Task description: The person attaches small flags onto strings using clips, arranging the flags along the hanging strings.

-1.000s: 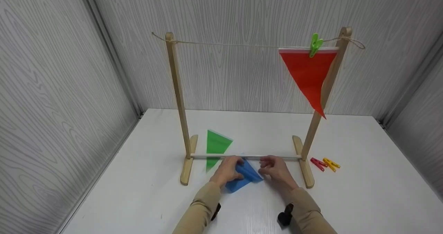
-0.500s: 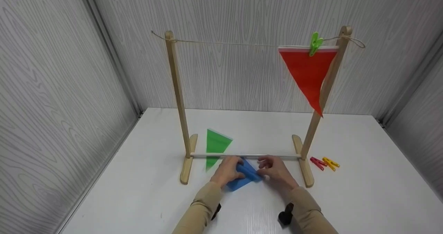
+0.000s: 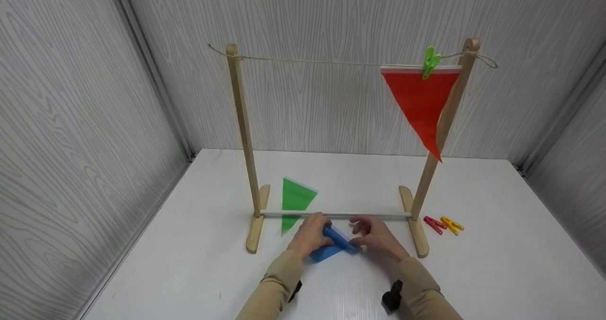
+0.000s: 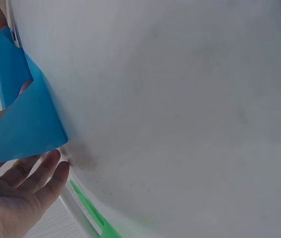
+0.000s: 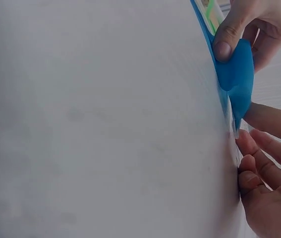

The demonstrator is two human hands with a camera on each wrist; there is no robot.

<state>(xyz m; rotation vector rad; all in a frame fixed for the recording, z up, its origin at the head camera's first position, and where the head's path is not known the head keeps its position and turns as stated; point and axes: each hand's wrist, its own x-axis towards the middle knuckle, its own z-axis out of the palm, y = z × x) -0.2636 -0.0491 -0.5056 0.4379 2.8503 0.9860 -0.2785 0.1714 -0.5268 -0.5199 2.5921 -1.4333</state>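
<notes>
In the head view both hands are at a blue pennant [image 3: 338,239], which is folded over into a loose roll, close over the table near the stand's crossbar. My left hand [image 3: 310,235] holds its left part; the thumb lies inside the fold in the left wrist view, with the fingers around the outer side of the blue pennant [image 4: 36,124]. The right hand [image 3: 376,237] has its thumb and index fingertip at the pennant's other end, where a corner of the blue pennant [image 5: 242,87] comes between them. Its remaining fingers are loosely curled.
A wooden stand [image 3: 244,135] carries a string [image 3: 303,61]. From it hangs a red pennant [image 3: 421,102] under a light-green clothespin [image 3: 431,63]. A green pennant [image 3: 297,197] lies beneath the crossbar [image 3: 284,213]. Right of the stand are a red clothespin [image 3: 433,224] and a yellow clothespin [image 3: 452,225].
The blue pennant has been folded over further into a narrower roll. My right thumb has moved slightly left against its end; the left hand has stayed nearly in place.
</notes>
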